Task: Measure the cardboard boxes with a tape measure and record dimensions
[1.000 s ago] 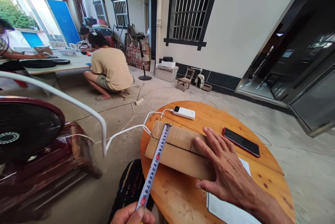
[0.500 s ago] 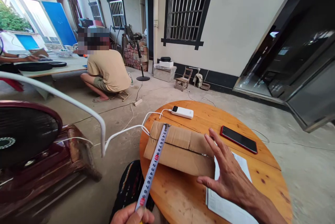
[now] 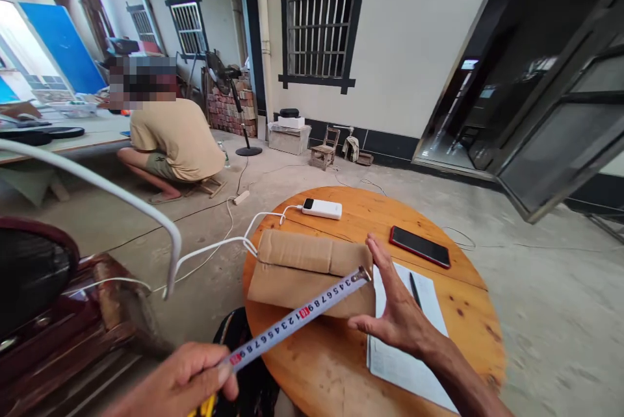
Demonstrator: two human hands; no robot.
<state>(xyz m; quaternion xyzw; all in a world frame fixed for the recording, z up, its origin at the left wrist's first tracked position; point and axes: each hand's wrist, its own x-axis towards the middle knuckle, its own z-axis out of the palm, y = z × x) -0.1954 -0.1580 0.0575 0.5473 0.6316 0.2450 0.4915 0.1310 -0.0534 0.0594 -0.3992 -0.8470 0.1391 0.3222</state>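
While our left hand gripped the yellow tape measure and our right hand stood wide around the right end of the cardboard box, we judged that good work meant drawing the tape flat and straight, hook squared to the box's edge, without denting it. We noted the box near the tabletop's left edge: plain brown, long, low, a dark seam running lengthwise; right-hand contact, we couldn't tell.

The left hand is curled in a grip beyond the surface's near left edge; the right hand spreads thumb from fingers, forearm over the near right edge.
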